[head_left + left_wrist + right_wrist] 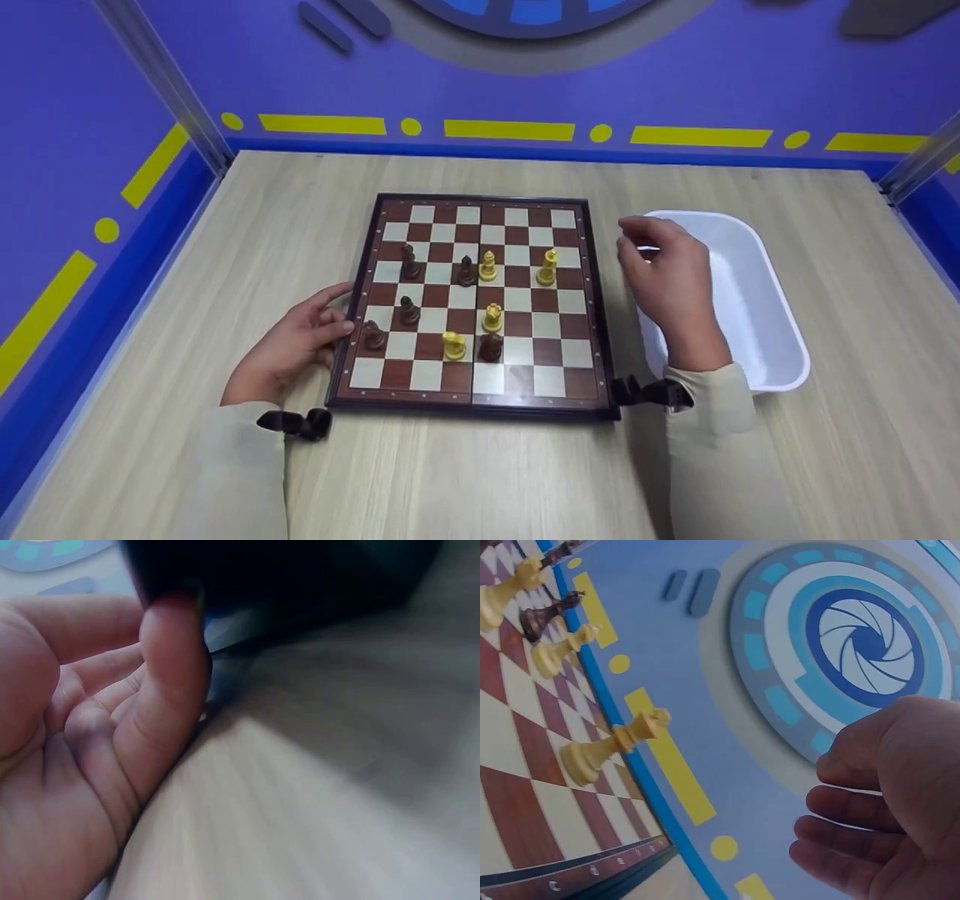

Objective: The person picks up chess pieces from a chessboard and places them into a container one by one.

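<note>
A brown-and-white checkered chessboard (442,382) lies on the table with several yellow and dark brown chess pieces standing on it. My left hand (289,345) is at its left edge, and in the left wrist view a fingertip (172,630) touches the board's dark side. To the right of the board, my right hand (675,277) hovers over the near side of a white tray, fingers loosely bent, with nothing visible in them. Closest to that hand stands a tall yellow piece (548,268). Near the front are a yellow knight (454,345) and a dark knight (491,346).
The white plastic tray (776,300) sits right of the board, partly covered by my right hand and sleeve. Behind the wooden table (300,202) rises a purple panel (510,94) with yellow marks. Another purple panel (60,150) stands at the left.
</note>
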{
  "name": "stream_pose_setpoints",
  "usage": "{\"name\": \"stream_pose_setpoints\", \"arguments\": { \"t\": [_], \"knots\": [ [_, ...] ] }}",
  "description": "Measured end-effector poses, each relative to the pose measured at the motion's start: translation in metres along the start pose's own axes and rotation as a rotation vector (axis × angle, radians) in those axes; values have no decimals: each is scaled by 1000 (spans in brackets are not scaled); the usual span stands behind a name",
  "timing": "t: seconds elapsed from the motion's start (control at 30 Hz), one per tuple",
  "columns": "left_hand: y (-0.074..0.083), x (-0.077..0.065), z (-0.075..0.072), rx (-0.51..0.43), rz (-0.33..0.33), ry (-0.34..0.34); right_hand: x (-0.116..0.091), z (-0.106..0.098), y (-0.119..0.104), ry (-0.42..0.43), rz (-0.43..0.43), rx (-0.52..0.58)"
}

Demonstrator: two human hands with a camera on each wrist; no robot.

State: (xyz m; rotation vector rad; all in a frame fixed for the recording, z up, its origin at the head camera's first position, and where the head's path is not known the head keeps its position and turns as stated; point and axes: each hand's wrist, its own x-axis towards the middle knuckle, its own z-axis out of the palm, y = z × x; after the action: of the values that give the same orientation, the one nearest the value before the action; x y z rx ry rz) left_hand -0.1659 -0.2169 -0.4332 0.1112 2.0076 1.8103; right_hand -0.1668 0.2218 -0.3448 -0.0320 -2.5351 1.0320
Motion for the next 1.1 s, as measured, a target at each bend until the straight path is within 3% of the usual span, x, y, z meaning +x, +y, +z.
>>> {"name": "stream_pose_setpoints", "arguments": {
  "t": [0.37,0.63,0.87,1.1],
  "knots": [
    [3,-1,2,7,-15,-3,-4,21,-3,-21,-1,18],
    [1,-1,2,0,-9,-4,-7,34,-2,-9,-54,33],
    [-1,-1,1,0,-10,-1,-9,44,0,-75,-6,30],
    [1,-1,0,17,-17,-4,-8,54,4,-122,22,100]
  ]
}}
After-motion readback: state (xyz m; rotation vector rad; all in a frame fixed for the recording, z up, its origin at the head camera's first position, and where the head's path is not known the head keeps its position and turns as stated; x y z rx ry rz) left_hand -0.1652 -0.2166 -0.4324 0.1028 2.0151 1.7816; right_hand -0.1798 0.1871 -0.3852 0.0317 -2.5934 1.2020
